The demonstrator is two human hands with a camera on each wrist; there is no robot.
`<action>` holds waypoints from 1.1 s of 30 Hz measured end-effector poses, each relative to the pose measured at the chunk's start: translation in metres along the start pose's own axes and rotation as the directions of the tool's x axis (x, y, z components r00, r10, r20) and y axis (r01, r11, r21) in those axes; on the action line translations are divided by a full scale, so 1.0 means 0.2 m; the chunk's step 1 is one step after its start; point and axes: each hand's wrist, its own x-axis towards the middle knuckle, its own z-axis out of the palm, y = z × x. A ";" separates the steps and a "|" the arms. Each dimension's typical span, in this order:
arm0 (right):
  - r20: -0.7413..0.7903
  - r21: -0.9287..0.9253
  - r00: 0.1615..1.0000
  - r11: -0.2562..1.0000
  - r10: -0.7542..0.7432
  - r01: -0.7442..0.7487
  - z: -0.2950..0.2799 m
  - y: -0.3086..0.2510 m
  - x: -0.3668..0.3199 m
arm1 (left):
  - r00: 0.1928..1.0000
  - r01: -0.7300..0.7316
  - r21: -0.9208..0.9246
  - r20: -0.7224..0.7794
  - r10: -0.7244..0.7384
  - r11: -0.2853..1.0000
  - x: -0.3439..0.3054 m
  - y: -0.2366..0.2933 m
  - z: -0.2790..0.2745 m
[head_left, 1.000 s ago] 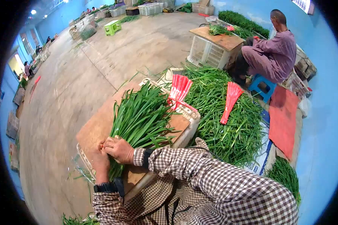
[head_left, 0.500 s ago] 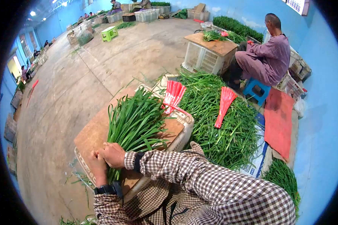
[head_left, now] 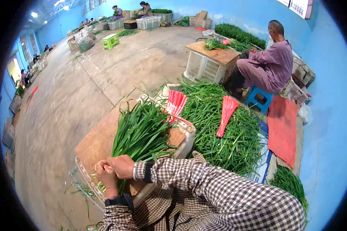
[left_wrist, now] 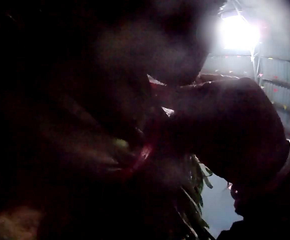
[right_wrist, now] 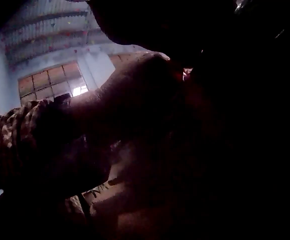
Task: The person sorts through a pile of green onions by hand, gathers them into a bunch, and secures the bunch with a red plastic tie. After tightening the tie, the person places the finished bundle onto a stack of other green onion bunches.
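Observation:
A bunch of green chives point(head_left: 140, 129) lies on a wooden board point(head_left: 98, 133) over a white plastic crate point(head_left: 187, 144), leaves fanning away from me. Close together at its stem end, my left hand point(head_left: 106, 177) and right hand point(head_left: 122, 166) pinch a red tie with curled fingers. The red tie point(left_wrist: 144, 152) crosses the stems in the dark left wrist view. Pale stem ends point(head_left: 100, 186) show beside the left hand. In the right wrist view, the left hand point(right_wrist: 135, 90) is mostly in shadow.
Red tie bundles lie at the crate's far corner point(head_left: 176, 103) and on a large heap of loose chives point(head_left: 235, 133) to the right. Beyond it, a person point(head_left: 272, 63) sits on a blue stool point(head_left: 259, 99) by another board-topped crate point(head_left: 206, 67). A green stool point(head_left: 111, 41) stands farther off.
Both hands have shifted slightly, with the left hand turning so that stem ends and a bit of red now show. The head view has tilted up a little.

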 end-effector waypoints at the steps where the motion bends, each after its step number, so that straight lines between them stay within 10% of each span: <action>1: 0.001 0.009 1.000 1.000 -0.002 0.002 0.01 0.01 0.00 | 0.999 -0.034 0.008 -0.008 0.034 0.999 0.00 0.00 0.00; 17: 0.041 0.005 0.999 1.000 -0.001 0.000 0.02 0.06 -0.01 | 0.992 -0.108 0.135 -0.044 0.115 0.985 -0.02 -0.03 0.04; 26: -0.076 0.190 0.987 0.974 0.141 -0.125 0.06 0.17 0.03 | 0.989 0.037 -0.112 -0.139 -0.052 0.993 -0.09 0.11 -0.02; 33: 0.011 0.199 0.994 0.974 0.108 -0.108 0.10 0.28 0.13 | 0.977 -0.139 0.033 -0.156 0.143 0.990 -0.16 0.22 -0.03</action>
